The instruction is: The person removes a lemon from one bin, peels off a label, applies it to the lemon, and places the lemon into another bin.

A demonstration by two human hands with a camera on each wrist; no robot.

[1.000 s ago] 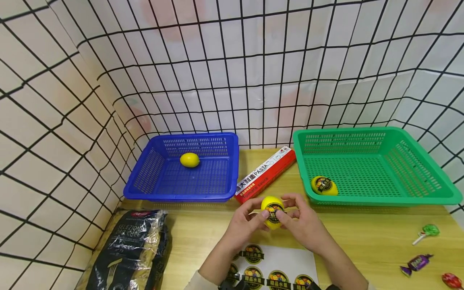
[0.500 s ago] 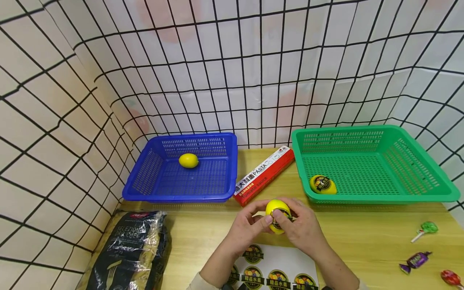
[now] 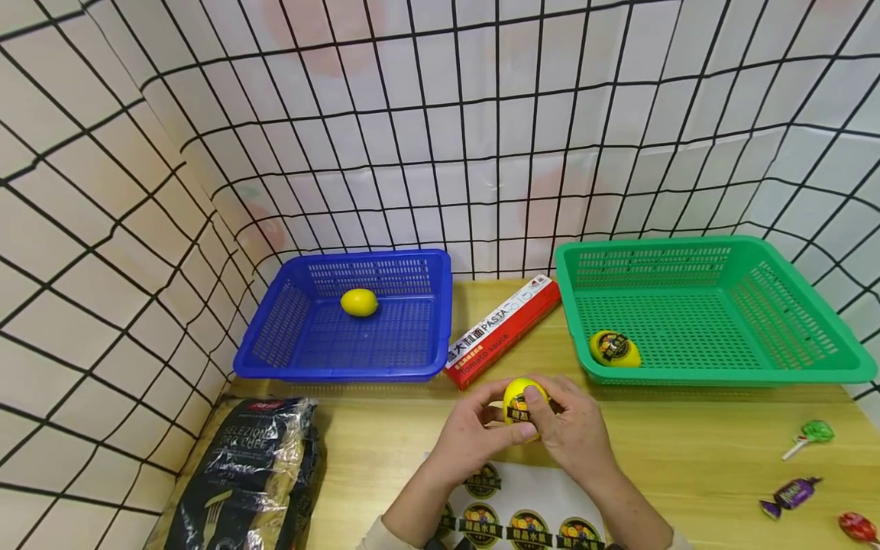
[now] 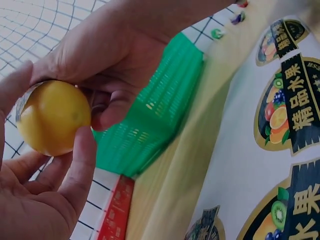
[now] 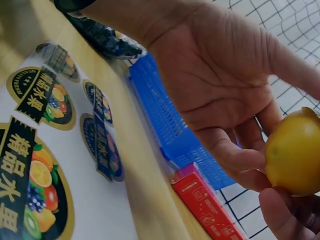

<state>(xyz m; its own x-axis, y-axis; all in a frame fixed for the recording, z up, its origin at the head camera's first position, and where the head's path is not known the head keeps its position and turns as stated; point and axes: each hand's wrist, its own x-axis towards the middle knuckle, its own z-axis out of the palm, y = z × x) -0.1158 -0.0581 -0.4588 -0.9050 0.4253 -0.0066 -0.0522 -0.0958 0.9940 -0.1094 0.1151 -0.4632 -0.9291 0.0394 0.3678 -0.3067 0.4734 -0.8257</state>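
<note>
Between both hands, above the table, is a yellow lemon [image 3: 520, 387] with a black-and-gold fruit label [image 3: 517, 413] on its near side. My left hand [image 3: 470, 434] grips it from the left, the thumb along its lower edge. From the right, my right hand [image 3: 579, 432] holds it, thumb pressed on the label. In the left wrist view, part of the label's edge shows on the lemon [image 4: 56, 120]; the right wrist view shows the bare side of the lemon [image 5: 294, 154]. Below the hands lies a white sheet [image 3: 543, 483] of matching labels, partly hidden by the forearms.
A blue basket [image 3: 344, 373] at back left holds a plain lemon [image 3: 360, 303]. A green basket [image 3: 729, 376] at back right holds a labelled lemon [image 3: 614, 349]. Between them lies a red pasta box [image 3: 505, 332]. A black pasta bag [image 3: 234, 466] sits left; candies [image 3: 794, 494] lie right.
The hands have turned the lemon and drawn slightly closer together around it. The right thumb has slid up over the label, and the left thumb has moved lower across the lemon.
</note>
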